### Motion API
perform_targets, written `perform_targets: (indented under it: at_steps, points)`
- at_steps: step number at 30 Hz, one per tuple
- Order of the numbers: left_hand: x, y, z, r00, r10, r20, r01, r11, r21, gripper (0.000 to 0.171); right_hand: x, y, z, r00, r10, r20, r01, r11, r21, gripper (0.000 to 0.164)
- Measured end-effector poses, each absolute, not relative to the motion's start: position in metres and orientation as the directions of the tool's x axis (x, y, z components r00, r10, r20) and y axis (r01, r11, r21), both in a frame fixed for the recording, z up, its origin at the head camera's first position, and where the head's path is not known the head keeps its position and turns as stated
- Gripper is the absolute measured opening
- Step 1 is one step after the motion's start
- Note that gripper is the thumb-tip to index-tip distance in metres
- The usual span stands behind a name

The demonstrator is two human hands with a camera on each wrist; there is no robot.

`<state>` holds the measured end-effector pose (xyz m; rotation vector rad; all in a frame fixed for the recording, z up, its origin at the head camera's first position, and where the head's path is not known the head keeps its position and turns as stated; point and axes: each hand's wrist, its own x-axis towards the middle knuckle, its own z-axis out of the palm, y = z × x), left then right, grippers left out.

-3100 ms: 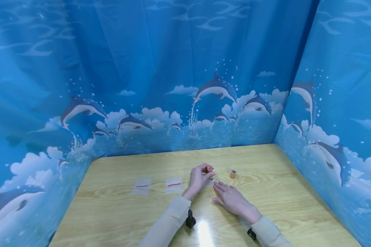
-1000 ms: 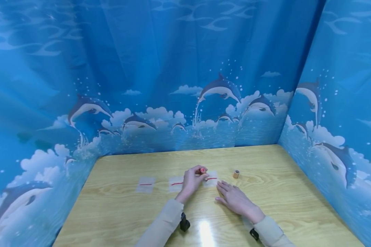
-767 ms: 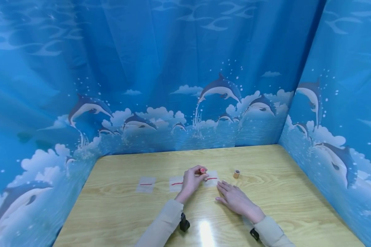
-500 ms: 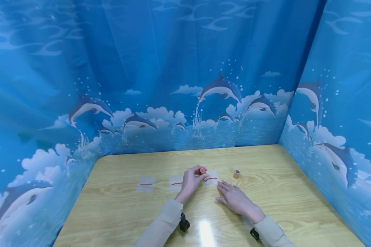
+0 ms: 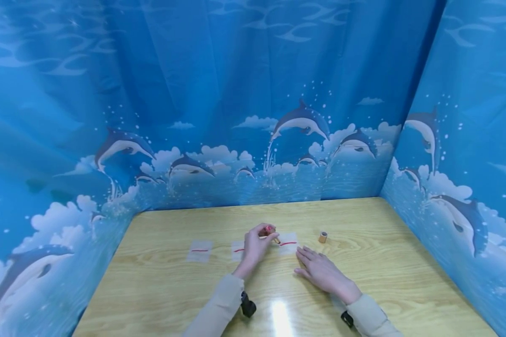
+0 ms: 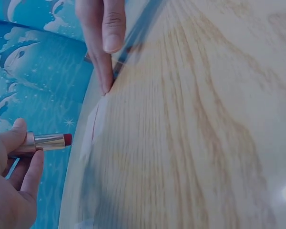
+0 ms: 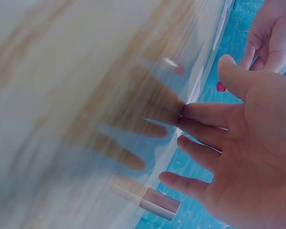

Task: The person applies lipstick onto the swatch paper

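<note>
My left hand (image 5: 255, 247) pinches a lipstick (image 6: 50, 141) by its metallic base, its red tip showing in the left wrist view. In the head view it is held at the left edge of a thin translucent square (image 5: 288, 250) that bears a red streak. Fingers straight, my right hand (image 5: 320, 272) has its fingertips at that square's lower right corner. The lipstick's cap (image 5: 323, 237), a short copper-coloured tube with a dark opening, stands to the right of the square, beyond the right hand.
Two more translucent squares lie to the left, each with a red streak: the far-left one (image 5: 200, 257) and a middle one (image 5: 237, 245) partly covered by the left hand. The wooden table (image 5: 152, 290) meets a blue dolphin-print curtain (image 5: 219, 93) behind and at the right.
My left hand has moved left with the lipstick and tilted it, uncovering the right square, where a red streak now shows. The right hand keeps its place.
</note>
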<state>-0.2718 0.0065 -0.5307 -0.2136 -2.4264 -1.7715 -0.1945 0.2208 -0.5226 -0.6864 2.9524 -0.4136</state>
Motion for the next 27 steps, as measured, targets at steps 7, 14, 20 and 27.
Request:
perform_targets:
  at_steps: [7,14,20,27]
  points:
    - [-0.265,-0.007,-0.527,-0.986,-0.017,0.167,0.159,0.237,0.958,0.02,-0.194,0.222,-0.523,-0.891,-0.454,-0.004,-0.431,0.85,-0.304,0.059]
    - [-0.259,-0.022,-0.522,-0.988,-0.093,0.121,0.112,0.093,0.989,0.025,-0.198,0.222,-0.524,-0.897,-0.442,0.003,-0.42,0.851,-0.315,0.057]
    - [-0.254,-0.032,-0.522,-0.99,-0.136,0.045,0.05,-0.034,0.998,0.024,-0.2,0.223,-0.526,-0.899,-0.437,0.021,-0.417,0.841,-0.344,0.059]
    - [-0.245,-0.045,-0.526,-0.988,-0.156,0.012,0.027,-0.093,0.995,0.03,-0.198,0.225,-0.524,-0.894,-0.446,0.026,-0.424,0.829,-0.364,0.062]
